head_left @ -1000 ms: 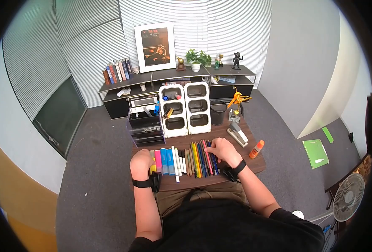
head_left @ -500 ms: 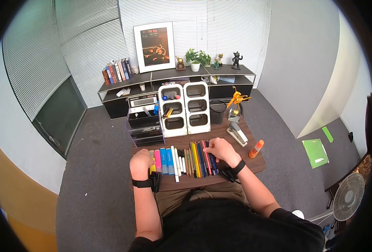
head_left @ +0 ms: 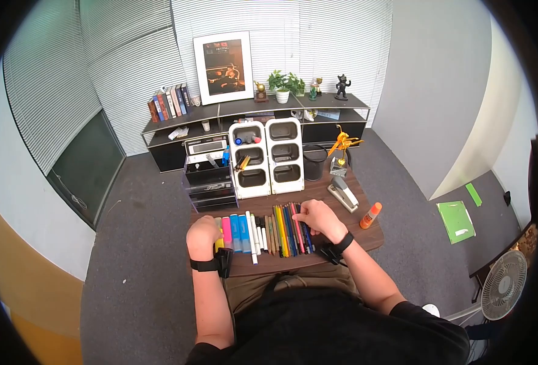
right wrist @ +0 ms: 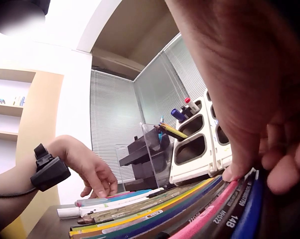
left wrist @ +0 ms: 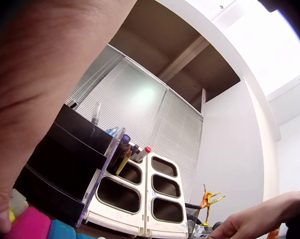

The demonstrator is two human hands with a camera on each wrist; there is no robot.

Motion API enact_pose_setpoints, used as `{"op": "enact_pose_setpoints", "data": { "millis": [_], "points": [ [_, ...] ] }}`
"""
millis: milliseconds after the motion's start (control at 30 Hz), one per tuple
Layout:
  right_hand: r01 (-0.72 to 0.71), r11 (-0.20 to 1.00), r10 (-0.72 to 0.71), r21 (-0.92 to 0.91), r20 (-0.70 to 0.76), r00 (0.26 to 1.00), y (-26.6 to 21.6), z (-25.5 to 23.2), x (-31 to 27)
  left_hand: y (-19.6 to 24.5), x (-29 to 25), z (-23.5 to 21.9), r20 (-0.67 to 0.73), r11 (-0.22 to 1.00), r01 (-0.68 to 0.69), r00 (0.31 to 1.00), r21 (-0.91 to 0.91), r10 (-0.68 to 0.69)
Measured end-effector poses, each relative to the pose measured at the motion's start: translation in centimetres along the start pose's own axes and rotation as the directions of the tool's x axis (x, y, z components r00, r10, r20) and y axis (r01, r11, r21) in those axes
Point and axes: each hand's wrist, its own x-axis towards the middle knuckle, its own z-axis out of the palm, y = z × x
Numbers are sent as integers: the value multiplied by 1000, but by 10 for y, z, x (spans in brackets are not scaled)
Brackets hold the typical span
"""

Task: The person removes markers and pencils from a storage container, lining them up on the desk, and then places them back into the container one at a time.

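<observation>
Listing one row on the table [head_left: 281, 263], long axes near to far: pencils [head_left: 282, 231] at right, the right hand [head_left: 320, 218] at their end, holding the rightmost few between thumb and bent fingers; highlighters [head_left: 237, 234] at left, nearer the left hand [head_left: 203, 231], whose grip we cannot tell.

- I'm wearing a black short-sleeved tee [head_left: 336, 331]
- I'm pairing it with brownish trousers [head_left: 308, 280]
- My left hand [head_left: 203, 231] is sporting a black wrist strap [head_left: 204, 266] with a chunky black box [right wrist: 51, 174]
- Thin dark cable [right wrist: 13, 194] is trailing off that box
- My right hand [head_left: 319, 217] is wearing a matching black band [head_left: 345, 242], another dark gadget [head_left: 332, 252] sticking out below
</observation>
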Motion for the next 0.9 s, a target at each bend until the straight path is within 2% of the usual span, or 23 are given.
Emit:
{"op": "enact_pose_setpoints", "data": {
  "millis": [267, 333, 667, 767, 800, 867, 900],
  "points": [
    [-13, 999, 13, 48, -3, 1000, -13, 3, -6, -3, -2, -1, -32, 999, 36, 999, 1, -36],
    [33, 999, -32, 26, -31, 999, -12, 6, -5, -5, 1, 1, -42, 999, 38, 998, 3, -38],
    [1, 1000, -1, -2, -30, 1000, -15, 5, -2, -10, 1, -3, -41, 996, 78, 996, -50, -80],
    [141, 989, -147, -46, -222, 964, -5, 2, 7, -13, -6, -8, -77, 996, 54, 995, -75, -60],
    [134, 990, -143, -53, -255, 956, -7, -3, 8, -16, -5, -6, -73, 995, 59, 995, -81, -65],
    [92, 995, -96, -29, -316, 944, -7, -11, 9, -23, -3, -4, -146, 996, -75, 987, -44, 68],
    [-28, 997, 41, 66, -209, 977, -24, -26, -2, -22, -2, -3, -146, 996, -74, 987, -51, 66]
  ]
}}
